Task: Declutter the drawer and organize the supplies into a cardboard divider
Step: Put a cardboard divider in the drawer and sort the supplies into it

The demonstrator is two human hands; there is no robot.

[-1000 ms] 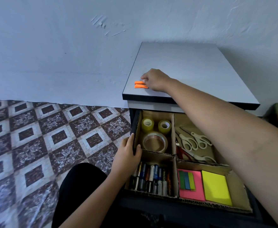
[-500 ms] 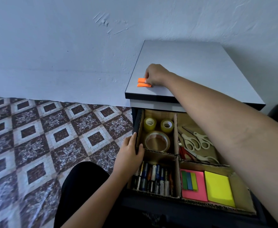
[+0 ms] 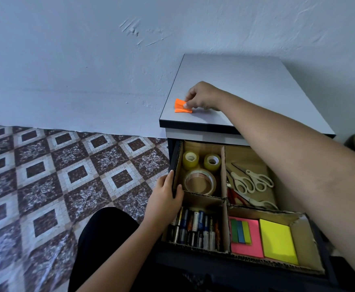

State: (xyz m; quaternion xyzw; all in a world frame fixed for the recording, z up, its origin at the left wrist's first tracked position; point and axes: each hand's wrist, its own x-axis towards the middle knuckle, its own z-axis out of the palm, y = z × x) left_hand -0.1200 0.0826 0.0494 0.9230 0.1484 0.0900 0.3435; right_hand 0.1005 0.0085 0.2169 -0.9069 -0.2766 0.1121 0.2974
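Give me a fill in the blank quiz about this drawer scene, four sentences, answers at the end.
1. The left hand holds the drawer by its side while the right hand pinches ____ paper pieces on the cabinet top.
2. One compartment holds ____ tape rolls.
3. The pink note pad lies beside a ____ one.
4. The compartment beside the tape rolls holds ____.
Answers: orange, three, yellow, scissors.

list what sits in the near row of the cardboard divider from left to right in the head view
batteries → pink sticky pad → yellow sticky pad
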